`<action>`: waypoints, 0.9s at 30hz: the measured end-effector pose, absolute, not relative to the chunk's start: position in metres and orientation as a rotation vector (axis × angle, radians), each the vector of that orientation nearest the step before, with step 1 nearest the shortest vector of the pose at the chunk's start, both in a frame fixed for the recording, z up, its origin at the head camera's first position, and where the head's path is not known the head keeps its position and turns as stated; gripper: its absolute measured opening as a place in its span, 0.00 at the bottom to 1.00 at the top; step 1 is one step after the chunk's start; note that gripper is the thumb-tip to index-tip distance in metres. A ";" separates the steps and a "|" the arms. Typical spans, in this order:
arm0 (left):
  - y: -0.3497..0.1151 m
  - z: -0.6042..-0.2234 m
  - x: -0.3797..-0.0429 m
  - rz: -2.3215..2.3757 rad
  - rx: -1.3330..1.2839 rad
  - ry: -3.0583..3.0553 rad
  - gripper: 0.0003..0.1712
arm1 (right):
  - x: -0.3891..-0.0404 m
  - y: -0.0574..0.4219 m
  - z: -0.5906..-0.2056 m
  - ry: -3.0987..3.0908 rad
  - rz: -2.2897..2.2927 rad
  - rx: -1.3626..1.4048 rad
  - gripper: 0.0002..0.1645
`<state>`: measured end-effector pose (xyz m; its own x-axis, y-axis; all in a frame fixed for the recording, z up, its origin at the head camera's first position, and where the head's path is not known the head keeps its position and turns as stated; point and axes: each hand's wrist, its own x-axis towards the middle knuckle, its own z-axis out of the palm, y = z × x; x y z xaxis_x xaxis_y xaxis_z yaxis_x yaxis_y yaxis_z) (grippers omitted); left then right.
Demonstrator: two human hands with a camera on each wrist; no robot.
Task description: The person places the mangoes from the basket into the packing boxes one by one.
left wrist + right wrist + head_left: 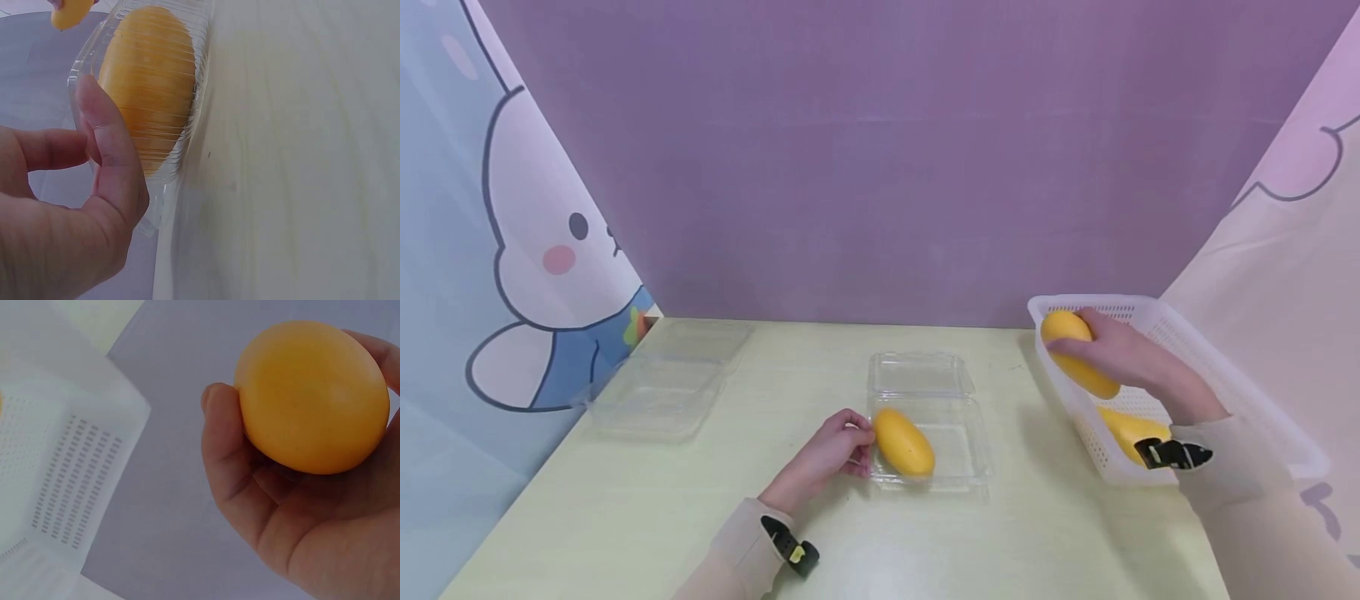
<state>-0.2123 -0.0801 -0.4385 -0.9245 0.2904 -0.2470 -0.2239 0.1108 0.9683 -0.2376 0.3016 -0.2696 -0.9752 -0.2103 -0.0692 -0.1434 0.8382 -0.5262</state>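
Observation:
A clear plastic clamshell box (955, 433) lies unfolded on the table, its lid (919, 374) laid back behind it. Inside the left half of its base rests a yellow mango (904, 443). My left hand (829, 457) pinches the box's left rim between thumb and finger, as the left wrist view also shows. Over the left side of a white basket, my right hand (1123, 354) grips a second mango (312, 397), raised above the basket floor. Another yellow fruit (1131, 429) lies in the basket, partly hidden by my right wrist.
The white perforated basket (1086, 421) stands at the table's right side. More clear plastic boxes (655, 396) lie unfolded at the left edge of the pale table (1000, 542). A purple panel (880, 183) rises behind the table, with printed curtains on both sides.

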 end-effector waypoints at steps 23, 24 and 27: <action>-0.081 -0.436 -0.212 1.873 0.060 2.031 0.10 | -0.205 0.262 -0.291 2.857 -1.097 -0.327 0.35; -0.081 -0.436 -0.212 1.877 0.056 2.027 0.10 | -0.205 0.261 -0.293 2.858 -1.111 -0.338 0.35; -0.081 -0.438 -0.213 1.882 0.050 2.022 0.10 | -0.204 0.255 -0.300 2.835 -1.166 -0.357 0.34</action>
<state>-0.2131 -0.0809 -0.4376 -0.9285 0.2776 -0.2468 -0.2264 0.1037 0.9685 -0.2038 0.2549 -0.3002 -0.9717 -0.2336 0.0359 -0.1913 0.6881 -0.7000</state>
